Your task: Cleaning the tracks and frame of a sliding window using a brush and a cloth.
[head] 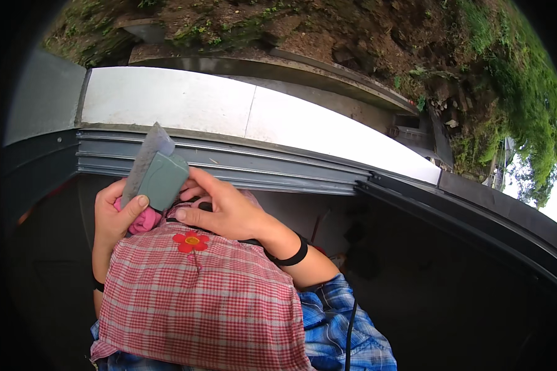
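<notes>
My left hand (pixel 113 208) grips a grey-green plastic hand tool (pixel 165 181) with a greyish, worn-looking pad along its left side, ending in a point at the top. A bunched pink cloth (pixel 144 220) is tucked in the same hand, below the tool. To the right, my right hand (pixel 213 204) has its thumb and fingers apart, with the index fingertip at the tool's right edge; some of its fingers are partly hidden. Both hands are above a red-and-white checked apron (pixel 204 287) with a red flower on it.
Grey metal sliding-window tracks (pixel 223 162) run across in front of me, with a dark frame rail (pixel 469 222) at the right. Beyond them lies a white ledge (pixel 167 97), then a concrete channel and an earth bank with plants. A black cable (pixel 351 329) hangs by my right sleeve.
</notes>
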{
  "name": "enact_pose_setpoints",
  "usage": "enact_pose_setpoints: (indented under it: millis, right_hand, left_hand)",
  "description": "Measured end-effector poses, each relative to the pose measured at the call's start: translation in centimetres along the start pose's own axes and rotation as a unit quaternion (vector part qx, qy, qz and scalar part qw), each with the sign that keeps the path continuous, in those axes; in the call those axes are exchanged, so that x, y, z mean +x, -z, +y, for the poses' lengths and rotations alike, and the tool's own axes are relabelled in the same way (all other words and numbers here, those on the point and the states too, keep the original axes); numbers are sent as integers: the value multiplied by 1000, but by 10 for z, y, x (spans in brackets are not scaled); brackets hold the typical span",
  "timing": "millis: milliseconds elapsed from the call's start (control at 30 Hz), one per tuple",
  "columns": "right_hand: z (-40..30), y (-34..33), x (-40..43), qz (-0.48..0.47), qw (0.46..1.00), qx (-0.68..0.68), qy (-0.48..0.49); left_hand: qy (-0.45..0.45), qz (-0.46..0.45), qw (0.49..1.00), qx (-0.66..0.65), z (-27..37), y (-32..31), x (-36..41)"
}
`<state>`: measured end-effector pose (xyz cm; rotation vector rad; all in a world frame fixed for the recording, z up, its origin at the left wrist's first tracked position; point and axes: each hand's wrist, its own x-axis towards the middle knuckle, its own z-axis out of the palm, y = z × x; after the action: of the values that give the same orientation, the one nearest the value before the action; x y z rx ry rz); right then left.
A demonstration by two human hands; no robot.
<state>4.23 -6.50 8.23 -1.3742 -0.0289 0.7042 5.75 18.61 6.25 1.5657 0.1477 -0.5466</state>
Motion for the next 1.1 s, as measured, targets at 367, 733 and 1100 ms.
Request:
enact_pose_setpoints:
  millis: [367, 733, 1100]
  right_hand:
    - [-20, 75, -62, 404, 815, -397, 118]
    - [-36, 194, -162, 410, 594, -678, -141]
    - [-7, 230, -160, 371, 458, -739, -326]
  left_hand:
    - [20, 43, 998, -31, -9, -7, 2]
    - [5, 106, 992, 72, -75, 41, 16]
    - [29, 169, 981, 88, -74, 34, 30]
